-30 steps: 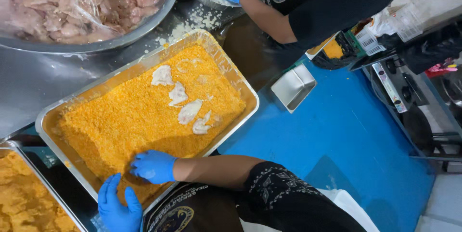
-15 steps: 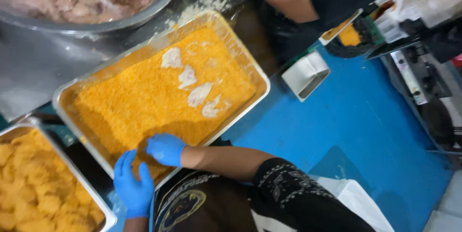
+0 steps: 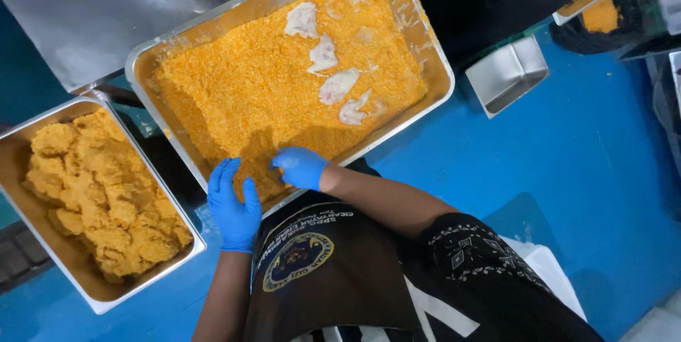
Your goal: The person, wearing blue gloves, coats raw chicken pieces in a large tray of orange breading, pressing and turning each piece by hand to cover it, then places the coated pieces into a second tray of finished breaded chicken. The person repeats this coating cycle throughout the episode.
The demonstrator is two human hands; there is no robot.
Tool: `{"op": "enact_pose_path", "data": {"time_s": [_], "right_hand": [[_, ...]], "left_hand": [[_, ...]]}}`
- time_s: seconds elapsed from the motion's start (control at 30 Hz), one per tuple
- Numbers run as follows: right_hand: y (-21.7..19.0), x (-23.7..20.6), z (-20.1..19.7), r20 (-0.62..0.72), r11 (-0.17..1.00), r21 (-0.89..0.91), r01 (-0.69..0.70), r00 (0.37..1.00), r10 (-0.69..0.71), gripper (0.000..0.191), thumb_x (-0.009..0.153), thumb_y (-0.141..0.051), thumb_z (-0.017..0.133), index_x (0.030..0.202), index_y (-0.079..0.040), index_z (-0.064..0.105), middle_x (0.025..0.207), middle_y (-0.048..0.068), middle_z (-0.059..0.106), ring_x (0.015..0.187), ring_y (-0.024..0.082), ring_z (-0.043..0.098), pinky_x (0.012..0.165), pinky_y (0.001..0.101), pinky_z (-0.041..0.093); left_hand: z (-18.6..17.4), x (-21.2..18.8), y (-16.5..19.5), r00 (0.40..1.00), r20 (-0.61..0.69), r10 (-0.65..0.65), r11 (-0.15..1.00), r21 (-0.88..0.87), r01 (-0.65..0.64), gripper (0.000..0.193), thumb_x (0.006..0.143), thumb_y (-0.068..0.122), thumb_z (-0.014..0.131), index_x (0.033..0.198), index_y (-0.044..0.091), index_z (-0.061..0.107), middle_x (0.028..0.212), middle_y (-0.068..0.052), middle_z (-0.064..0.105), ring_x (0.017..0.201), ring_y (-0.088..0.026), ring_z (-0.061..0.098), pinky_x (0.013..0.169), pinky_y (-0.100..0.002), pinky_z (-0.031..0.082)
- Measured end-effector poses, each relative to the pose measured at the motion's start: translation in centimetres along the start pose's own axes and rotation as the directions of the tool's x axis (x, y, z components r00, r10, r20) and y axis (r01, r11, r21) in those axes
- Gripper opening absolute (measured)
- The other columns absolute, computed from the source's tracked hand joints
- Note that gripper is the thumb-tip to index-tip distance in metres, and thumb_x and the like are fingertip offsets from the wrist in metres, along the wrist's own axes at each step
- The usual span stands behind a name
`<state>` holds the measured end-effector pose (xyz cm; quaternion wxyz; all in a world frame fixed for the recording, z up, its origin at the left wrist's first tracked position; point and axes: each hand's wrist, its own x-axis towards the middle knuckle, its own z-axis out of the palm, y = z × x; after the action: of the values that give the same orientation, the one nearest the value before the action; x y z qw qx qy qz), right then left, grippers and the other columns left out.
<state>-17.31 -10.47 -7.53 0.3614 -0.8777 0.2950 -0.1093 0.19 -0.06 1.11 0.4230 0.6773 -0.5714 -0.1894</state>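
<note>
Blue-gloved, your left hand (image 3: 234,206) lies flat and open on the near rim of the crumb tray (image 3: 150,60) | your right hand (image 3: 301,167) rests loosely curled on the orange breadcrumbs (image 3: 241,79), gripping nothing | four pale raw pieces (image 3: 338,85) lie mid-tray | breaded pieces (image 3: 99,186) fill the left pan (image 3: 106,299).

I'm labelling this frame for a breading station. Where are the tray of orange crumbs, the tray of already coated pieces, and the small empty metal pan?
Tray of orange crumbs (image 3: 434,58), head view: right rim.
Tray of coated pieces (image 3: 92,299), head view: bare near wall.
Small empty metal pan (image 3: 507,76), head view: inside bottom.
</note>
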Motion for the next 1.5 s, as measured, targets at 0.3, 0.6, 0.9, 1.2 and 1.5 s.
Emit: {"op": "enact_pose_path", "data": {"time_s": [0.3,0.6,0.9,1.2,1.5], "right_hand": [[7.7,-7.5,-12.7,0.038,0.634,0.564,-0.529,0.784,0.62,0.025,0.088,-0.017,0.076,0.113,-0.013,0.075,0.091,0.009,0.073,0.076,0.015,0.068,0.066,0.0315,0.055],[12.7,-11.9,-17.7,-0.343,0.803,0.227,-0.552,0.726,0.596,0.017,0.084,-0.003,0.071,0.099,-0.006,0.078,0.1,0.01,0.077,0.09,0.02,0.072,0.082,0.0303,0.057],[15.1,-10.0,-21.6,-0.402,0.793,0.469,-0.388,0.706,0.583,0.017,0.086,-0.001,0.072,0.1,-0.007,0.078,0.097,0.005,0.075,0.085,0.013,0.067,0.078,0.0278,0.056],[13.1,-5.1,-23.8,-0.318,0.714,0.48,-0.509,0.658,0.683,0.017,0.081,-0.004,0.077,0.098,-0.008,0.079,0.089,0.005,0.074,0.084,0.015,0.07,0.076,0.0299,0.058],[14.4,1.0,-25.9,-0.51,0.907,0.353,-0.229,0.766,0.392,0.024,0.092,0.008,0.07,0.109,-0.007,0.078,0.115,0.005,0.074,0.11,0.017,0.068,0.097,0.0307,0.054]], "left_hand": [[0.1,-0.2,-0.2,1.0,-0.006,-0.012,0.999,-0.042,0.012,0.038,0.096,0.01,0.066,0.133,0.001,0.062,0.135,-0.024,0.06,0.127,-0.041,0.059,0.109,-0.048,0.048],[0.3,-0.3,-0.3,0.998,0.01,-0.068,0.995,-0.076,0.069,0.039,0.095,0.01,0.066,0.133,0.002,0.061,0.137,-0.023,0.059,0.128,-0.04,0.058,0.106,-0.045,0.049],[0.5,-0.4,-0.6,1.0,-0.012,-0.004,1.0,-0.013,0.004,0.038,0.095,0.011,0.067,0.132,0.002,0.062,0.134,-0.021,0.062,0.127,-0.04,0.059,0.109,-0.047,0.048],[0.6,-0.5,-0.5,0.999,-0.03,-0.039,0.999,-0.012,0.039,0.038,0.095,0.012,0.067,0.131,0.003,0.063,0.133,-0.021,0.062,0.125,-0.039,0.06,0.107,-0.047,0.049],[0.7,-0.5,-0.8,0.999,-0.032,-0.018,1.0,0.025,0.018,0.041,0.094,0.012,0.068,0.133,0.003,0.063,0.132,-0.022,0.063,0.124,-0.04,0.061,0.106,-0.047,0.049]]}}
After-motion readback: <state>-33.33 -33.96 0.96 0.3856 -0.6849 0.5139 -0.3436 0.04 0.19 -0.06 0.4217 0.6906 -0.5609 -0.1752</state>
